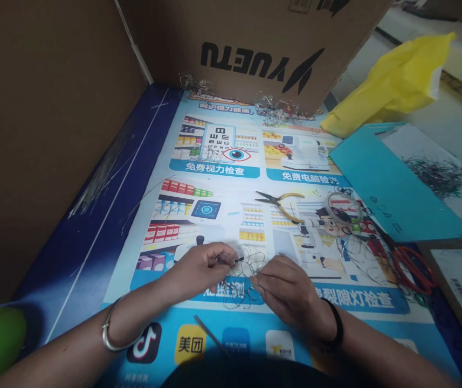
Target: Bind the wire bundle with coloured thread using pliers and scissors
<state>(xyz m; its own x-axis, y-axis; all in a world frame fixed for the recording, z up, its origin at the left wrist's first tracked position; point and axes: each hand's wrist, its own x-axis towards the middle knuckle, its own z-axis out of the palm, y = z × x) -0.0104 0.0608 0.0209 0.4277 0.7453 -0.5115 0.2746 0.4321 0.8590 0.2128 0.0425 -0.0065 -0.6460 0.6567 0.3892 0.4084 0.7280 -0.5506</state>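
My left hand [200, 267] rests on the printed poster [214, 178], fingers pinched on a thin wire tangle [245, 269] with a small dark piece at the fingertips. My right hand [291, 291] lies just right of it, fingers curled and pinching the same loops of wire. A silver bangle circles my left wrist and a dark band my right wrist. The wire loops spread between and below both hands.
Yellow-handled pliers [281, 202] lie beyond the hands. A roll of clear tape [342, 207], red-handled scissors [411, 267], a blue box lid [392, 183] holding wire bits, a yellow bag [392, 81] and a cardboard box [255, 48] stand around. Loose wire bundles [101, 172] lie left.
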